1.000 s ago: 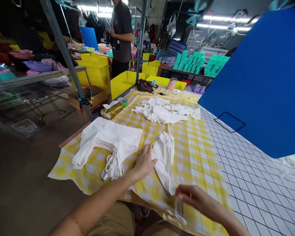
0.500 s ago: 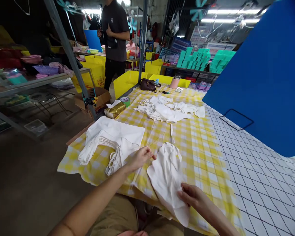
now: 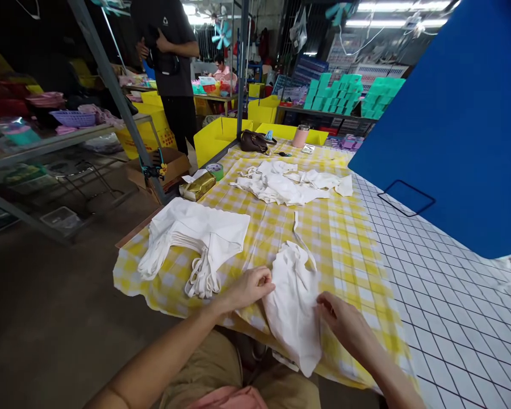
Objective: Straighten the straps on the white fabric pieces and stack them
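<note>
Gripping a white cloth bag [image 3: 293,304], apparently pinched, between both hands [image 3: 255,287]

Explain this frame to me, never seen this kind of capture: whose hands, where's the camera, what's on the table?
There is no machine here. The one view comes from a camera worn on a person's head, looking forward and down, so the two bare arms at the bottom are the wearer's own. The left hand pinches one edge of a white cloth bag and the right hand touches its other edge. The bag lies on a yellow checked tablecloth. To the left sits a neat stack of white bags; farther back is a loose pile of white bags. A blue board leans at the right. Another person stands in the background.
</note>
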Demonstrator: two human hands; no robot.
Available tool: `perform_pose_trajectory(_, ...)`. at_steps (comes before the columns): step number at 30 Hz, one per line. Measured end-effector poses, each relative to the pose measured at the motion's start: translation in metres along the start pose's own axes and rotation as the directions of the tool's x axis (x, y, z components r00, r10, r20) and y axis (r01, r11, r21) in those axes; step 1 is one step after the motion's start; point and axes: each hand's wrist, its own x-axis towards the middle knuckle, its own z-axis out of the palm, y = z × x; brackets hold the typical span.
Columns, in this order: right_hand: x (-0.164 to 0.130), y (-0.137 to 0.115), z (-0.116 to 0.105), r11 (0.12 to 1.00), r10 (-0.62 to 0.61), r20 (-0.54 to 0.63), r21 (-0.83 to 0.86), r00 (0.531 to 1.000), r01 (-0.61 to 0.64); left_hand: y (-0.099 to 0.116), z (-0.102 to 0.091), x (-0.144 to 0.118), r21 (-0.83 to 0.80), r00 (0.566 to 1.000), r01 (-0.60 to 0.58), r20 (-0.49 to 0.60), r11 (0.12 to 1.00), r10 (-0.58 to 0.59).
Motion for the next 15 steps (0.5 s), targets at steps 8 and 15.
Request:
perform_pose_trajectory(8, 0.013, -0.053, -0.017, 0.767, -0.627, -0.051, 0.128, 0.777, 0.628, 0.049, -0.016, -0.017, -0.27, 0.93, -0.236, 0.215, 0.933, 0.298)
perform_pose_trajectory(15, -0.01, -0.057, -0.052, 0.791, -0.593, 0.135, 0.283, 0.793, 0.543, 0.051, -0.04, -0.036, -0.311, 0.949, -0.163, 0.21, 0.936, 0.235)
